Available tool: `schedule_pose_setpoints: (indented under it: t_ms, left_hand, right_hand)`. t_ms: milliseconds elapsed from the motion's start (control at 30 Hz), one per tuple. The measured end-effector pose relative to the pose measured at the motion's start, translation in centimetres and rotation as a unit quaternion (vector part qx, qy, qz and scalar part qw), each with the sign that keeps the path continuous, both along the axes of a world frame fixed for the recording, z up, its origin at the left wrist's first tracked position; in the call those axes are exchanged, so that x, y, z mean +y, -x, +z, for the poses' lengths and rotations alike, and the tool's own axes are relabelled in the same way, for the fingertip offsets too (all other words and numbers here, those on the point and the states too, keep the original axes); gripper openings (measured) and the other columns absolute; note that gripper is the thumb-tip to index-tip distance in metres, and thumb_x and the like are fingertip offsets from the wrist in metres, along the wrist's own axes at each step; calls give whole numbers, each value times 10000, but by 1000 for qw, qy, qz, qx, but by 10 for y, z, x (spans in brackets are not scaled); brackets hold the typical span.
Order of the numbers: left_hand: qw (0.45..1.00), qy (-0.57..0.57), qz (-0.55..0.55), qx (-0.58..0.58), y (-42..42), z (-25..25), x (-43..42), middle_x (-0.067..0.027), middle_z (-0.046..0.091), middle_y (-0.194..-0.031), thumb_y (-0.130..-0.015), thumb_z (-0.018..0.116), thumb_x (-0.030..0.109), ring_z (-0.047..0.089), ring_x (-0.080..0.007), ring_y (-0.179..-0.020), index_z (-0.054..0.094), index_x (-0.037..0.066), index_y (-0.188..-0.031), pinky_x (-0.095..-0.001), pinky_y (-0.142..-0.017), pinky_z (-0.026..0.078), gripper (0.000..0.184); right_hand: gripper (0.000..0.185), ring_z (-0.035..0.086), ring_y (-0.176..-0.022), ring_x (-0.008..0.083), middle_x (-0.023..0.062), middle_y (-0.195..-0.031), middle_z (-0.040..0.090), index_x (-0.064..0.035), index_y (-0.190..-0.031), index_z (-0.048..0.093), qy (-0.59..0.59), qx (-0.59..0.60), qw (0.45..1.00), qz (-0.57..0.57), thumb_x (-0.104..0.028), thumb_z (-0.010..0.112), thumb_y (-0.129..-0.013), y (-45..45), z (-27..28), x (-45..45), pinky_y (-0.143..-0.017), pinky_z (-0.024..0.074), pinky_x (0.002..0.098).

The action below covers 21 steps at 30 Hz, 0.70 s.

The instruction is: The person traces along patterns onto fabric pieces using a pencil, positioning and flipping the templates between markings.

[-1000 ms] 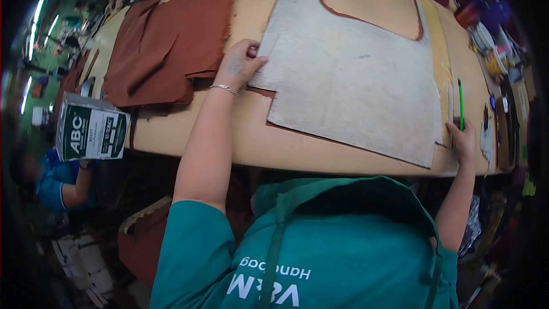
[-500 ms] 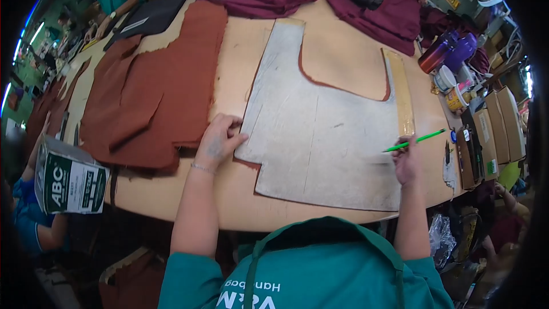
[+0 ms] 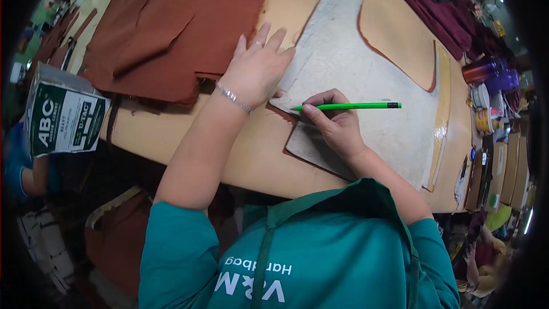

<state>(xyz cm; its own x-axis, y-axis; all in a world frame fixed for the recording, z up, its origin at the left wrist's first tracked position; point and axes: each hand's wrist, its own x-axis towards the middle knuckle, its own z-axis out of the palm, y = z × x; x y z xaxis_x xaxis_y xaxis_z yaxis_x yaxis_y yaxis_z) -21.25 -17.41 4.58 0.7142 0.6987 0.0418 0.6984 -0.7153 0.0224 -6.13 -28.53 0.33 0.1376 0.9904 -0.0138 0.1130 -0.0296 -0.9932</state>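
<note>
A green pencil (image 3: 357, 106) is pinched in my right hand (image 3: 338, 126), its tip at the notched lower-left corner of a large whitish pattern piece (image 3: 389, 80). The piece lies flat, and reddish-brown fabric (image 3: 280, 115) shows along its edge beneath it. My left hand (image 3: 260, 63), with a bracelet at the wrist, has its fingers spread at the left edge of the piece; its palm side is hidden. Just left of that hand lies a stack of reddish-brown fabric (image 3: 177, 28) with a creased top layer.
A cut-open ABC tin (image 3: 68, 114) stands at the table's left edge. Burgundy cloth (image 3: 432, 8) lies at the back right. Bottles (image 3: 483, 70), tubs (image 3: 483, 120) and cardboard boxes (image 3: 503, 169) line the right side. Another person's arm (image 3: 37, 177) shows at far left.
My right hand has brought the pencil left to the corner of the pattern piece. My left hand has opened from a pinch into spread fingers. The view has turned and moved closer.
</note>
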Motion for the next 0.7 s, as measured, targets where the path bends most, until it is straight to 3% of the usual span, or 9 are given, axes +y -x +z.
schedule_pose_setpoints:
  t_ms: [67,167,300,500,600,700]
  left_hand:
    - [998,30,22,44,2,6,9,-117,258,-1404,-611,755,319,120,-309,-1338,398,173,-1285,-603,-1008,202,776]
    - [993,107,40,40,13,-3,20,-109,218,-1427,-575,758,422,62,-308,-1349,371,200,-1313,-642,-1008,131,863]
    - [994,109,12,31,21,-9,25,-98,252,-1412,-546,758,446,88,-303,-1345,377,193,-1311,-635,-1014,125,890]
    - [993,115,7,28,23,-7,25,-89,287,-1391,-551,755,413,104,-291,-1343,393,180,-1299,-640,-1012,126,863]
    - [994,105,12,25,22,-10,25,-88,290,-1389,-562,752,403,103,-290,-1343,391,177,-1299,-641,-1012,128,851]
    - [994,103,10,30,21,-13,25,-88,289,-1389,-570,749,403,102,-289,-1344,385,178,-1302,-642,-1012,127,848]
  right_hand:
    - [138,533,-708,80,39,-759,583,-10,-844,544,-27,3,1000,-13,-108,635,-811,9,-6,7,-629,441,221]
    - [134,534,-705,84,42,-760,582,-5,-838,541,-27,49,998,-7,-98,633,-812,19,-8,10,-629,439,217]
    - [124,552,-692,101,58,-771,589,1,-838,530,-45,-49,998,13,-84,619,-822,29,-9,14,-625,451,224]
    - [90,566,-710,105,62,-782,596,0,-854,531,-72,38,997,10,-54,598,-828,43,-11,19,-628,458,238]
    - [79,557,-721,100,58,-787,587,-1,-860,527,-106,-55,992,30,-37,590,-829,34,-16,17,-639,452,226]
    - [71,546,-732,101,55,-794,570,1,-858,524,-61,-66,996,21,-19,584,-828,14,-8,0,-650,444,213]
